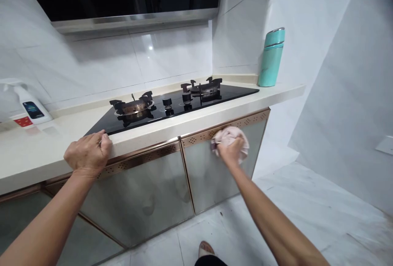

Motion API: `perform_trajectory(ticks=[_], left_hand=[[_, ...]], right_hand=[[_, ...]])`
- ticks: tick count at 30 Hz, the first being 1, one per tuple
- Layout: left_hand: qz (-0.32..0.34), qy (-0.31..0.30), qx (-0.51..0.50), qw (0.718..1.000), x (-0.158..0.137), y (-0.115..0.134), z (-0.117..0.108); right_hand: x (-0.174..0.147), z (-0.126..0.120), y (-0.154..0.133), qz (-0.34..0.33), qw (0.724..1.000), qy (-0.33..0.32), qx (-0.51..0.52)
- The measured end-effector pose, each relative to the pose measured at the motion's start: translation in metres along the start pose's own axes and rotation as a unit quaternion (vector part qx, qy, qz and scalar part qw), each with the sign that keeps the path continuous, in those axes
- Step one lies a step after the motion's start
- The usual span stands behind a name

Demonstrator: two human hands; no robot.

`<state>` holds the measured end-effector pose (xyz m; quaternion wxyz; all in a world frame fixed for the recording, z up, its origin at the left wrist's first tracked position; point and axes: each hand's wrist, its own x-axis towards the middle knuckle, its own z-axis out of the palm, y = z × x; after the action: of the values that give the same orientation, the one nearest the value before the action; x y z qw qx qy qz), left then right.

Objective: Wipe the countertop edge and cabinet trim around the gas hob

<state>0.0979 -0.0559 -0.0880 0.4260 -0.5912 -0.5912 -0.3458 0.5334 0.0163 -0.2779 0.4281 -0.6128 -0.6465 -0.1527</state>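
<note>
A crumpled pale pink cloth (pixel 241 135) is bunched under my right hand (pixel 231 150), whose fingers are closed on it. Cloth and hand press against the upper part of the right cabinet door (pixel 211 180), overlapping its perforated copper-coloured strip (pixel 199 136). My left hand (pixel 89 151) rests as a closed fist on the front edge of the pale countertop (pixel 147 135), beside the near left corner of the black gas hob (pixel 153 116). Its fingertips are curled out of sight, and no object shows in it.
A turquoise bottle (pixel 272 59) stands at the counter's right end. At the left is a white bottle (pixel 32 106) with a dark label. A black range hood (pixel 135 0) hangs over the hob. My foot (pixel 205 248) is on the marbled floor (pixel 166 245) below the doors.
</note>
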Motion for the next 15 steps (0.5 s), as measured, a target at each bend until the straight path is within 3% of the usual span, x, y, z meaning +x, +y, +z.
perform_trajectory(ticks=[3,6,8,11,15], left_hand=[[-0.005,0.001,-0.001,1.0,0.0,0.0,0.0],[-0.005,-0.003,0.004,1.0,0.0,0.0,-0.001],[-0.003,-0.007,0.006,1.0,0.0,-0.001,-0.001],[0.005,-0.006,0.004,1.0,0.0,-0.001,-0.002],[0.007,0.003,0.008,1.0,0.0,0.0,-0.002]], right_hand=[[-0.042,0.028,-0.07,0.021,1.0,-0.021,-0.003],[-0.075,0.041,-0.126,-0.069,0.995,-0.067,0.023],[-0.085,0.04,-0.138,-0.14,0.986,-0.087,0.035],[-0.078,0.03,-0.114,-0.158,0.983,-0.083,0.038],[-0.036,0.006,-0.034,-0.014,1.0,-0.017,0.008]])
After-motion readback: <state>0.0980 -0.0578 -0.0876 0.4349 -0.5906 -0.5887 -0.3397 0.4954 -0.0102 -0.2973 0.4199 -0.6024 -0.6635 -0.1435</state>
